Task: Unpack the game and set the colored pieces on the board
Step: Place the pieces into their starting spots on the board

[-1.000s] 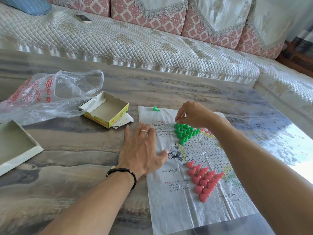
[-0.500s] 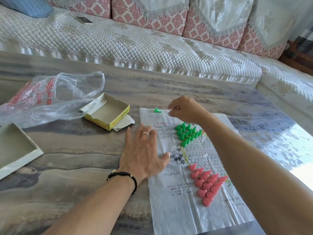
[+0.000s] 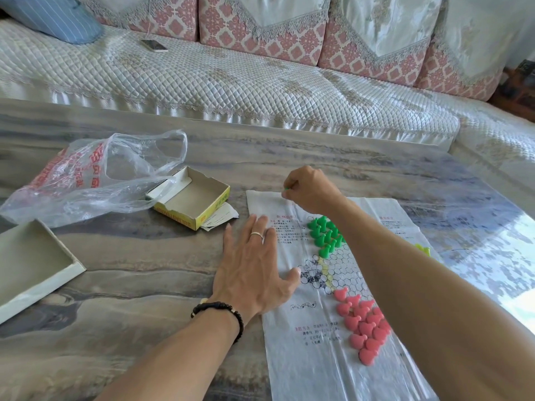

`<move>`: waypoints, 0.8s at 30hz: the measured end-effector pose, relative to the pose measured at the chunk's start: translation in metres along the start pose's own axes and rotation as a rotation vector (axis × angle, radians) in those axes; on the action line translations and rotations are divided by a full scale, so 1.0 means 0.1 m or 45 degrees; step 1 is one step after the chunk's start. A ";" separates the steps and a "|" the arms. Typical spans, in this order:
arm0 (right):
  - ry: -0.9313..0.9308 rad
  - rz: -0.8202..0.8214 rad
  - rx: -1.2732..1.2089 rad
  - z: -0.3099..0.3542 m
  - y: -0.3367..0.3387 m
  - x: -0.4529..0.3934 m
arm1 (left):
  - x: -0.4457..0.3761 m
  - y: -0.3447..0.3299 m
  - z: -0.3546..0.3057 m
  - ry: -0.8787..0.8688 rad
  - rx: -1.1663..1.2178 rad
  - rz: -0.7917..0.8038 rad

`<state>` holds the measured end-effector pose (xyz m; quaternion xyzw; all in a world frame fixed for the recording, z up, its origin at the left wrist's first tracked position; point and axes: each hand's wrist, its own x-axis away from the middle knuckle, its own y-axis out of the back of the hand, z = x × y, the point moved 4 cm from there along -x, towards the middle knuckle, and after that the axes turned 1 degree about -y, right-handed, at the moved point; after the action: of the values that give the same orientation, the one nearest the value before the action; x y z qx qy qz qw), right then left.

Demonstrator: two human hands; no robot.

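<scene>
fingers of the right hand (image 3: 311, 188) pinch a single green piece (image 3: 286, 188) at the far left corner of the board sheet (image 3: 312, 369), just above the paper. the left hand (image 3: 254, 267) lies flat with fingers spread, pressing the sheet's left edge onto the table (image 3: 130, 299); it wears a ring (image 3: 257, 234) and a dark bead bracelet (image 3: 220, 309) at the wrist. beside the right forearm a cluster of green pieces (image 3: 324, 234) stands on the printed grid, and nearer the person a cluster of pink pieces (image 3: 363, 324) lies on the sheet. a bit of yellow piece (image 3: 423, 250) shows past the right forearm. left of the sheet sits a small open yellow box (image 3: 192, 202), nothing visible in it, with folded paper (image 3: 221, 217) tucked under its near corner. a crumpled plastic bag (image 3: 95, 178) rests against the box. a pale box tray (image 3: 29, 264), nothing visible in it, sits at the left edge.
</scene>
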<state>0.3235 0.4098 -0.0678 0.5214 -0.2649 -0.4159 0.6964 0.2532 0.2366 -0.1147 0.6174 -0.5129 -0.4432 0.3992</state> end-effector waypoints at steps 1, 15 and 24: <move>0.014 0.007 0.025 -0.03 0.03 0.02 | 0.00 -0.01 0.00 0.002 0.002 0.005; 0.008 0.233 0.099 -0.27 0.27 0.31 | 0.00 0.00 0.00 0.003 -0.015 0.018; 0.032 0.276 0.127 -0.29 0.23 0.34 | 0.00 0.01 0.00 -0.003 -0.005 0.028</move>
<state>0.3717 0.3979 -0.0573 0.5291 -0.3312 -0.3179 0.7137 0.2530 0.2368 -0.1139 0.6102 -0.5193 -0.4406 0.4047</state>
